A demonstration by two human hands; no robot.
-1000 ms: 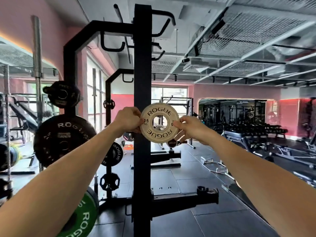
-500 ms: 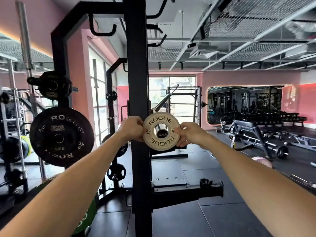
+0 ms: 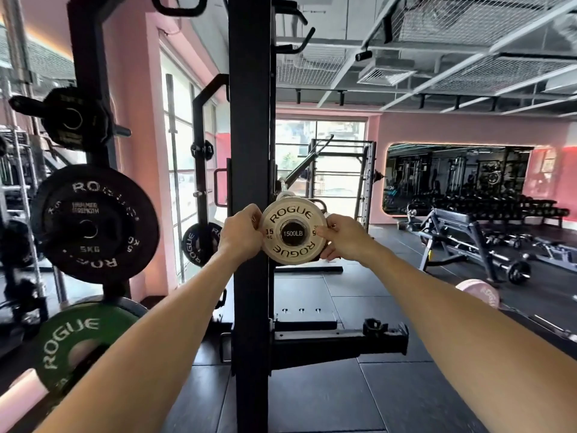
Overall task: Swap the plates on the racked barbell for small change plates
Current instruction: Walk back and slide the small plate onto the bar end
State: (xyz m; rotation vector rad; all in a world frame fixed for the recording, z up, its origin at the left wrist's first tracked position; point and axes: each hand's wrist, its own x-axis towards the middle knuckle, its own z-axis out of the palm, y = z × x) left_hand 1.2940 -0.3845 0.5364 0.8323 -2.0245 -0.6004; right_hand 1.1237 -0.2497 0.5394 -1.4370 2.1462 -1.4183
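Counted around the black rack upright [image 3: 251,151]: two hands, the left hand [image 3: 241,234] and the right hand [image 3: 341,240], gripped one cream change plate [image 3: 293,231] just right of it. To its left hung two black plates, a small upper black plate [image 3: 75,120] and a larger 5 kg plate [image 3: 93,225], with one green plate [image 3: 78,342] below them.
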